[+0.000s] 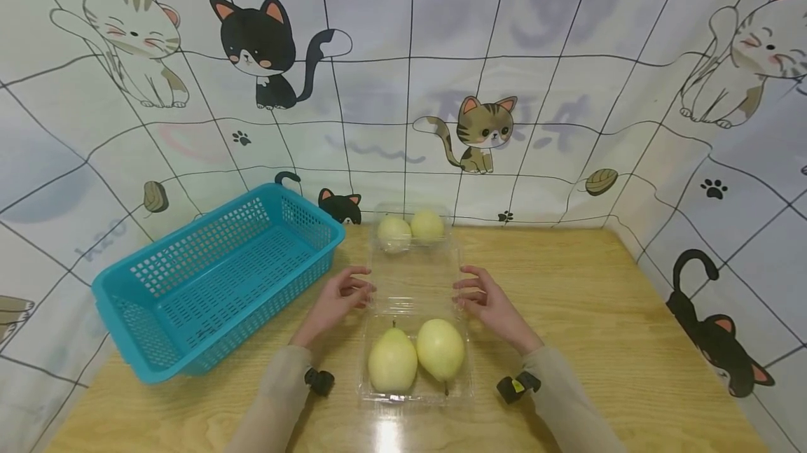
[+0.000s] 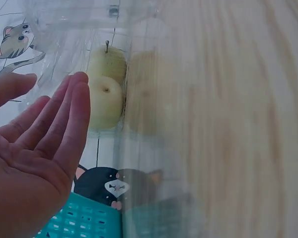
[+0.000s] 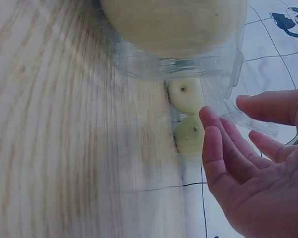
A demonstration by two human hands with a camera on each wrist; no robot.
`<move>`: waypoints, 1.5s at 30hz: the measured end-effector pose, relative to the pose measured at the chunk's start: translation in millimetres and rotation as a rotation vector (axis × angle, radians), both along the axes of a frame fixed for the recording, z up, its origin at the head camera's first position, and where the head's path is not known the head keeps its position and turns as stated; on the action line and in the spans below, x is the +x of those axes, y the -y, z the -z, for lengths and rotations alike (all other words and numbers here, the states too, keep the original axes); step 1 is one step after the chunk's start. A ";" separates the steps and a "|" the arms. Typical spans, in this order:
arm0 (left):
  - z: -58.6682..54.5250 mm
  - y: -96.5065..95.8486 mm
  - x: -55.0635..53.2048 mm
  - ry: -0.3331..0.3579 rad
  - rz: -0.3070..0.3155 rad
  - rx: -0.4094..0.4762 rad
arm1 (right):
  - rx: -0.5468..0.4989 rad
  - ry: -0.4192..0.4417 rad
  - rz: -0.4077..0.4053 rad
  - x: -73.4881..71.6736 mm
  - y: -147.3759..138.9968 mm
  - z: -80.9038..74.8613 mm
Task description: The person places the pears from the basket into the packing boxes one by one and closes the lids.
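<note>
On the table, a clear plastic clamshell box (image 1: pixel 469 391) lies unfolded, with two yellow-green pears (image 1: pixel 393 362) side by side in its near half. Its transparent lid (image 1: pixel 412 278) extends away from me. My left hand (image 1: pixel 334 302) is at the lid's left edge, thumb and fingers spread apart; in the left wrist view its fingers (image 2: pixel 79 111) are nearly straight. Mirroring it, my right hand (image 1: pixel 494 306) has its fingertips right at the lid's right edge. The right wrist view shows the thumb and fingers (image 3: pixel 216 153) apart and gently bent.
Behind the lid, a second clear box (image 1: pixel 412 209) holds two more pears (image 1: pixel 427 226) against the cat-patterned backdrop (image 1: pixel 378 89). To the left stands a turquoise plastic basket (image 1: pixel 233 285), set at an angle. Bare wooden table (image 1: pixel 586 313) shows on the right.
</note>
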State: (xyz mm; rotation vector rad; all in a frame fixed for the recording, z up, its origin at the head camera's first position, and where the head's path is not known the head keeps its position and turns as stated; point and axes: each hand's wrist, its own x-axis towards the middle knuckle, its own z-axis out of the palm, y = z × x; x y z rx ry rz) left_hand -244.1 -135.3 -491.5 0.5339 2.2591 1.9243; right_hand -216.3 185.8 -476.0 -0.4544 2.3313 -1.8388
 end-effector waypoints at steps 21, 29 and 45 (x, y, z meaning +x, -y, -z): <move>-23.2 13.2 15.2 -0.014 0.062 -0.126 | 0.014 -0.272 0.060 21.3 -5.5 -18.0; -27.1 21.6 22.6 0.032 0.121 -0.124 | 0.039 -0.313 0.041 32.8 -8.2 -24.4; -38.5 29.8 48.9 0.314 0.267 -0.163 | 0.221 -0.183 -0.129 67.7 -33.2 -32.1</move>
